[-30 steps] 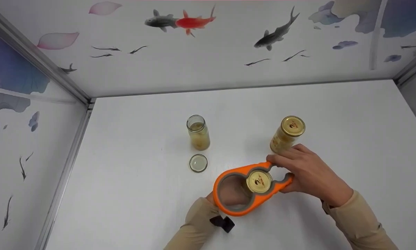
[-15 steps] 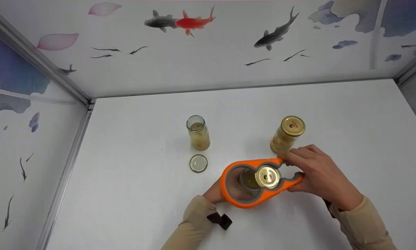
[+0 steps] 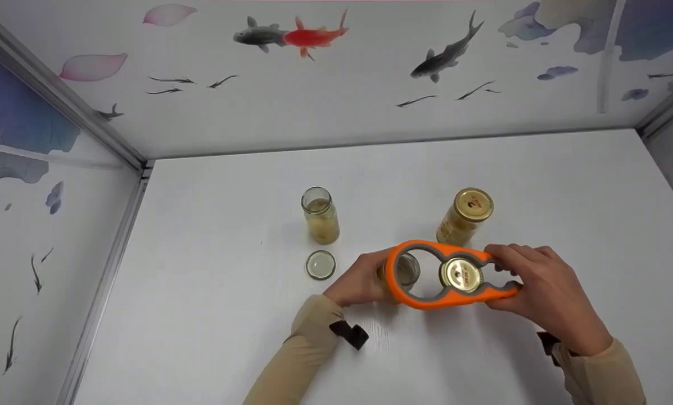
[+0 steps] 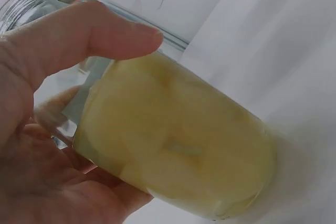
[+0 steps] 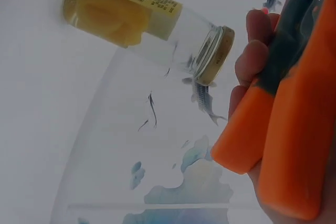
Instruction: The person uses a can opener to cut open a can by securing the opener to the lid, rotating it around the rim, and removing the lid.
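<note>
My left hand (image 3: pixel 361 281) grips a lidless glass jar (image 4: pixel 173 135) of pale yellow chunks, thumb across its side in the left wrist view. My right hand (image 3: pixel 555 298) holds an orange jar opener (image 3: pixel 429 305) with grey inner edges by its two handles. A gold lid (image 3: pixel 461 274) sits in the opener's smaller ring, apart from the jar. In the head view, the opener's large ring lies over the jar's mouth, partly hiding the jar and the left fingers.
Behind the left hand stands another open jar (image 3: pixel 323 222), and a loose lid (image 3: pixel 320 265) lies upturned before it. A capped jar (image 3: pixel 461 219) stands beyond the opener. Printed panels rise at the white table's back and left.
The opener and the lid in it have moved right and come off the jar, whose mouth now shows. My left hand has moved forward and right with the jar.
</note>
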The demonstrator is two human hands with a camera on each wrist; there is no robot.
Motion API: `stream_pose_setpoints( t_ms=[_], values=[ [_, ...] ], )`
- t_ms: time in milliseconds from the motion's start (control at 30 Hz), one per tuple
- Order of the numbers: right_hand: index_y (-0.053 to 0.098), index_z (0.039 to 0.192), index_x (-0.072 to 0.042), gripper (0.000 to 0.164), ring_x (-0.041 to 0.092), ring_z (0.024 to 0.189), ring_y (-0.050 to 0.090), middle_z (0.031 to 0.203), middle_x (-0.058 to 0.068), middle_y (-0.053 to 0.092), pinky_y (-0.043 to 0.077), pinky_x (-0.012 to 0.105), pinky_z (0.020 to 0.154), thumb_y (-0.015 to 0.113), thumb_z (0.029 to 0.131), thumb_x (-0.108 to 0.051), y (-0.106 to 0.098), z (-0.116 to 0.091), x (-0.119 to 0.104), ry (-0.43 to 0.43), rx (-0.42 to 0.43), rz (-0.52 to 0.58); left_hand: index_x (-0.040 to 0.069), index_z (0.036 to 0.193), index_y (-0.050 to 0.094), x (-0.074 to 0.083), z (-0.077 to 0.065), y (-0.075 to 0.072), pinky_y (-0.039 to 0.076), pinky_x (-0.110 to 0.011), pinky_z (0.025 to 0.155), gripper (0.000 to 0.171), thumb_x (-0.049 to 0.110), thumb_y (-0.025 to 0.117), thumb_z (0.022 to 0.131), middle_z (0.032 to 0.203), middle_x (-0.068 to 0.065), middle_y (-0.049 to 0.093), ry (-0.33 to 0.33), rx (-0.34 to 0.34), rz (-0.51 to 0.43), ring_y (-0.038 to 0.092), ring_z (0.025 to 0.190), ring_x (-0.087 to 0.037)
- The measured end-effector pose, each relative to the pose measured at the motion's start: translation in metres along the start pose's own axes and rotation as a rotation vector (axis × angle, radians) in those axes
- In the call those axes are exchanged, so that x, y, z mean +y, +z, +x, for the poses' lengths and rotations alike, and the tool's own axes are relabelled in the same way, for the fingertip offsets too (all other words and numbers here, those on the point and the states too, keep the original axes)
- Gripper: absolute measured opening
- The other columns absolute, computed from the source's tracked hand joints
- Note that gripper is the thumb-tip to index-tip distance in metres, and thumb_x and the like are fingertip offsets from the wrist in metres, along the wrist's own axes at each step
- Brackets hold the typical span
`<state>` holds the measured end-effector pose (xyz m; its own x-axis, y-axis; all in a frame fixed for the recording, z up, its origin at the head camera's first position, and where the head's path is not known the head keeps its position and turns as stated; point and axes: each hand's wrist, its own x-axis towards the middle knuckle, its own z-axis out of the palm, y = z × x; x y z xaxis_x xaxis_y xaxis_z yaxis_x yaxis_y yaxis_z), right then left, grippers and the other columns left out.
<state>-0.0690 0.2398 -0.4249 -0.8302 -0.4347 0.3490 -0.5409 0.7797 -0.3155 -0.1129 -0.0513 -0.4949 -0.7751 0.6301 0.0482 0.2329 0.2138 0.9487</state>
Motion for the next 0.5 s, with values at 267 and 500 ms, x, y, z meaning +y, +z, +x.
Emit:
stream_pose_setpoints(
  t_ms=[267, 500],
  values=[
    [0.064, 0.107, -0.010, 0.063, 0.014, 0.068, 0.056, 0.080, -0.003, 0.064, 0.040, 0.038, 0.067, 0.091, 0.050, -0.012, 0.001, -0.013, 0.010, 0.095, 0.022, -0.012, 0.012, 0.116, 0.063, -0.004, 0.011, -0.012, 0.043, -0.030, 0.094, 0.059, -0.008, 0.079, 0.063, 0.105, 0.006, 0.065, -0.093, 0.062, -0.111, 0.057, 0.100, -0.011],
    [0.062, 0.107, -0.009, 0.065, 0.015, 0.067, 0.056, 0.079, -0.002, 0.064, 0.040, 0.040, 0.066, 0.092, 0.050, -0.009, 0.000, -0.018, 0.011, 0.163, -0.004, 0.004, 0.008, 0.119, 0.062, -0.006, 0.023, -0.022, 0.038, -0.031, 0.100, 0.059, -0.010, 0.076, 0.065, 0.109, 0.003, 0.064, -0.108, 0.078, -0.195, 0.055, 0.104, -0.012]
  ],
)
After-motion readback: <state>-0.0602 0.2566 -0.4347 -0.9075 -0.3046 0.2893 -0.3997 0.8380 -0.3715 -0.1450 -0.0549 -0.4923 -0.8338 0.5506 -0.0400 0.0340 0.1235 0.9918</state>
